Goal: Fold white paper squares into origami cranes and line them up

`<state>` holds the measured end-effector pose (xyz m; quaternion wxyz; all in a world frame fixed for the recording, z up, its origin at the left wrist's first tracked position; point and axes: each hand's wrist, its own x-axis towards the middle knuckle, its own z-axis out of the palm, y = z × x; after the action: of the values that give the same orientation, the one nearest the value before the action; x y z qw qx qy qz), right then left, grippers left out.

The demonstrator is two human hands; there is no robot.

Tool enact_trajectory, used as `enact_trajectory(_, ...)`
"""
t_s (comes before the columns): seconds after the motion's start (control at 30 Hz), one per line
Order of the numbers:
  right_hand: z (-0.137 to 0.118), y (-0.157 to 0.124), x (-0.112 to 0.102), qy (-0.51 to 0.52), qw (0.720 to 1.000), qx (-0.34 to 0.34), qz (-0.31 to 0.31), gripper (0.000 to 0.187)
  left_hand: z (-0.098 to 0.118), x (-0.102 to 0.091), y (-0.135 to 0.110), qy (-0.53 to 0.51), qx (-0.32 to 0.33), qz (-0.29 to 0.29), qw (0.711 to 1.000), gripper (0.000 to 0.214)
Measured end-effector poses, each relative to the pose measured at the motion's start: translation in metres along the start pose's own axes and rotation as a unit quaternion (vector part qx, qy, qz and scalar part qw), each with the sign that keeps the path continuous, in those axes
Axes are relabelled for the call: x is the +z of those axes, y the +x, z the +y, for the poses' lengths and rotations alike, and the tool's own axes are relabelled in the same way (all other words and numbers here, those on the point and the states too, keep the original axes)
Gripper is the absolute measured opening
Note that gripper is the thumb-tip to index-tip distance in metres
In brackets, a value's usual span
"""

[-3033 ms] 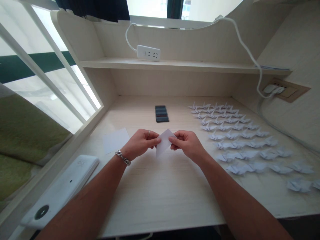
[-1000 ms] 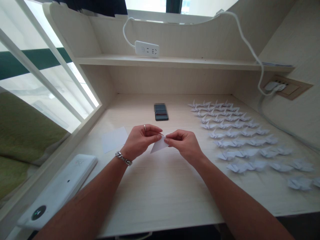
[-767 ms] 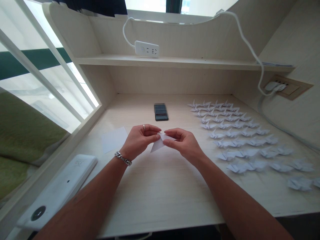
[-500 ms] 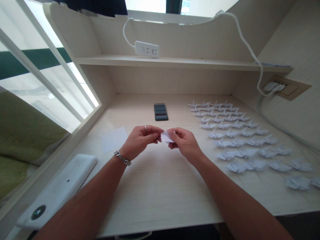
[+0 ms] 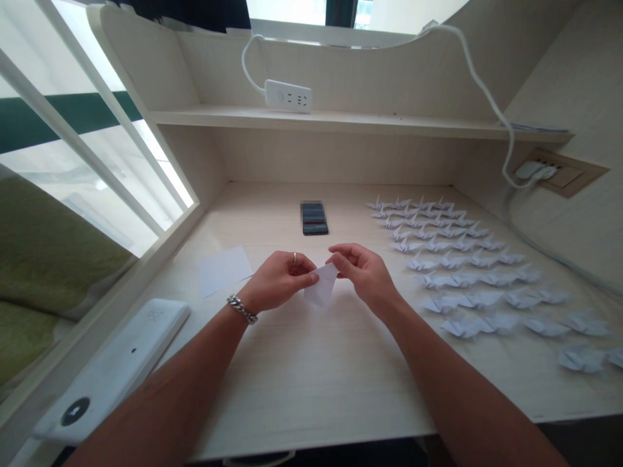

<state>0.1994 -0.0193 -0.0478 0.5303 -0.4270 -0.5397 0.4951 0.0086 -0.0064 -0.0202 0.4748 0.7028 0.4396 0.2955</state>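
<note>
A small folded piece of white paper (image 5: 320, 288) is held just above the desk, in front of me. My left hand (image 5: 282, 280) pinches its upper left edge between thumb and fingers. At its upper right corner, my right hand (image 5: 363, 275) has thumb and index finger closed on the paper, the other fingers loosely curled. Flat sheets of white paper (image 5: 224, 269) lie on the desk to the left of my left hand. Rows of several folded paper cranes (image 5: 462, 263) stand on the right side.
A phone (image 5: 315, 218) lies beyond my hands on the desk (image 5: 311, 402). A long white device (image 5: 117, 370) lies at the left edge. Above, a power strip (image 5: 288, 96) rests on the shelf (image 5: 360, 122), and a white cable (image 5: 479, 78) runs down to the wall socket (image 5: 559, 172).
The folded paper has turned and now hangs lower, showing a larger face. My left hand has shifted slightly right and down; my right hand's grip has moved to the paper's upper corner.
</note>
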Motion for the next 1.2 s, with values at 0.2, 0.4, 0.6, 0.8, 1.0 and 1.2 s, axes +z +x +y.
enact_trajectory(0.2,0.002,-0.002,0.001,-0.032,0.999,-0.006,0.012,0.023,-0.001,-0.004,0.002,-0.006,-0.010,0.036,0.999,0.024)
enact_trajectory(0.4,-0.005,-0.006,0.003,-0.177,0.983,-0.025,-0.051,0.015,-0.001,-0.002,0.002,0.017,-0.004,0.014,1.000,0.025)
enact_trajectory(0.6,-0.001,-0.005,0.003,-0.161,0.984,0.023,-0.074,0.015,-0.002,-0.006,0.003,0.067,-0.005,-0.013,0.998,0.030)
enact_trajectory(0.8,0.004,-0.004,0.007,-0.103,0.991,0.050,-0.066,0.019,0.000,-0.004,0.002,0.086,0.007,-0.002,0.996,0.032)
enact_trajectory(1.0,0.004,-0.005,0.007,-0.122,0.989,0.038,-0.073,0.019,0.002,-0.005,0.000,0.124,0.013,0.017,0.992,0.028)
enact_trajectory(1.2,0.004,-0.004,0.003,-0.138,0.987,0.050,-0.072,0.015,0.000,-0.013,0.001,0.113,0.014,0.042,0.993,0.028)
